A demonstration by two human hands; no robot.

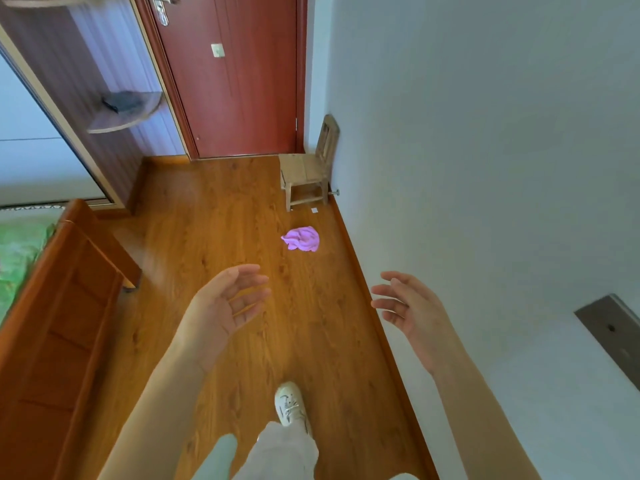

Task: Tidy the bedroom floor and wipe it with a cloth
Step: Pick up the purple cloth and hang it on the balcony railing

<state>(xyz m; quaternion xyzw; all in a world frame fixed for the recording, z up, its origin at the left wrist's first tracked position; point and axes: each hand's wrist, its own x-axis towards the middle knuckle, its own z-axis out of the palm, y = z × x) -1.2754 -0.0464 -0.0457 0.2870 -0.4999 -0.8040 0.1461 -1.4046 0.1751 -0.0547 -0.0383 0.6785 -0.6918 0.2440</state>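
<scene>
A crumpled purple cloth (302, 238) lies on the wooden floor (221, 216) close to the right wall's skirting. My left hand (227, 304) hovers palm-up in the middle of the view, fingers loosely spread and holding nothing, short of the cloth. My right hand (410, 308) is raised near the wall, fingers relaxed and empty. Both hands are well apart from the cloth. A small white scrap (314, 210) lies on the floor beyond the cloth.
A small wooden chair (308, 169) stands against the right wall by the red door (232, 74). A wooden bed footboard (69, 306) fills the left side. A wardrobe with a corner shelf (121, 112) is at the far left. My white shoe (291, 403) steps forward.
</scene>
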